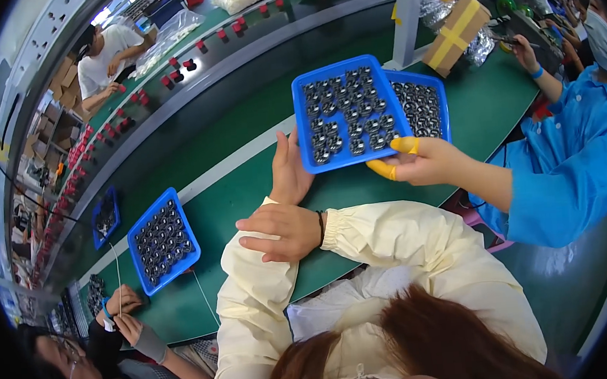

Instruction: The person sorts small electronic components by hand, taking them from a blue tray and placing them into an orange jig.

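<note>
My left hand [291, 172] is at the left edge of a blue tray [358, 160], its thumb up beside the rim and its fingers partly hidden behind the tray. Rows of small round black-and-silver parts [353, 125] fill this tilted tray. Across my left wrist lies my right hand [278, 231], fingers stretched out and apart, holding nothing. A co-worker's hand [419, 160] with yellow finger covers grips the tray's lower right corner. Partly behind it is a second blue tray [444, 111] with similar parts.
Another blue tray [181, 265] of parts sits on the green bench [240, 194] to the left, near a smaller blue tray [106, 218]. A person [53, 366] works at lower left; a blue-sleeved person [566, 169] is at right. A taped carton [457, 35] stands by a post [406, 28].
</note>
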Action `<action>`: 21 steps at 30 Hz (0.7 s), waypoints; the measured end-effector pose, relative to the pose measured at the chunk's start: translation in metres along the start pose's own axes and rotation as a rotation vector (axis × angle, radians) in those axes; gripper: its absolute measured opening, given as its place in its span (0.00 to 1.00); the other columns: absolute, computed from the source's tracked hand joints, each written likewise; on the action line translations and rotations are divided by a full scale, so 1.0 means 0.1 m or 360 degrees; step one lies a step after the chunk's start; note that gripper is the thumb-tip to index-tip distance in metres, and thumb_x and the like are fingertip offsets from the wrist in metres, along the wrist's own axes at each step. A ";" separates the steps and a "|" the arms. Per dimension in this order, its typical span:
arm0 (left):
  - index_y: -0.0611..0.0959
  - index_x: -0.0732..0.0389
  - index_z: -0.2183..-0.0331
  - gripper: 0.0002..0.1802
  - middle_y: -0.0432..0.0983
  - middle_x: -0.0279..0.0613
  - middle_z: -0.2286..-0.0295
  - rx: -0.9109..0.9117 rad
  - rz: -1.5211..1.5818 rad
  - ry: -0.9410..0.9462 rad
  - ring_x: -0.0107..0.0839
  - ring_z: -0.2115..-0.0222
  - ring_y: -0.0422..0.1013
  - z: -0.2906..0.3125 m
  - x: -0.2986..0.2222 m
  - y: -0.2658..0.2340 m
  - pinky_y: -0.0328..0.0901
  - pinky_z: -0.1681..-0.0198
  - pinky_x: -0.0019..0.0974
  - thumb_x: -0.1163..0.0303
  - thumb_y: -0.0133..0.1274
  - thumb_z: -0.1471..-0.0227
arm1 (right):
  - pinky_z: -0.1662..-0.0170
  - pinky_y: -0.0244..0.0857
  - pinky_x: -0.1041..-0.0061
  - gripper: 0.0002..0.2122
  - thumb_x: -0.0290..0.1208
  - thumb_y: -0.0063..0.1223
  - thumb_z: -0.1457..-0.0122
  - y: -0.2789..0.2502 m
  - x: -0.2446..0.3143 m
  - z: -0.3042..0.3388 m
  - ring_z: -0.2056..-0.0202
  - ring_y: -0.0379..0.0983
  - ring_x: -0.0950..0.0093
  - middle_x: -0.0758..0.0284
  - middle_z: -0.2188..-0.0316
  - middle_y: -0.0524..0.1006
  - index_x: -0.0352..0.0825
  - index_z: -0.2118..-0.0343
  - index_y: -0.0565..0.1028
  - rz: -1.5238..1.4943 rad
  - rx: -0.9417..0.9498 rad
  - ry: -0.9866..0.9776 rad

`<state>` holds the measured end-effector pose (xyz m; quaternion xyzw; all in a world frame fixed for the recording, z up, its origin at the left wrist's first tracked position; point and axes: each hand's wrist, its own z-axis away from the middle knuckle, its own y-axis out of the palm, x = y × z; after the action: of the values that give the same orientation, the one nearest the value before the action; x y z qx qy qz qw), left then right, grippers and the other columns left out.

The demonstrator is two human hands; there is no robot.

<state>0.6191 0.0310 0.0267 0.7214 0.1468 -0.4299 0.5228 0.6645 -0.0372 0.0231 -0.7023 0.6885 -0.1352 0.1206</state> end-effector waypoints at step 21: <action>0.62 0.61 0.47 0.29 0.68 0.47 0.53 -0.0248 0.0231 0.0358 0.37 0.55 0.68 0.11 0.17 0.49 0.64 0.51 0.41 0.53 0.40 0.44 | 0.65 0.69 0.68 0.19 0.43 0.42 0.41 -1.53 0.32 0.32 0.64 0.70 0.60 0.54 0.61 0.69 0.30 0.59 0.70 0.0202 0.0000 -0.0254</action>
<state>0.6562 -0.0028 0.0432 0.7308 0.1849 -0.2949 0.5871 0.8192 -0.0665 0.0478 -0.6658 0.7198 -0.0708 0.1833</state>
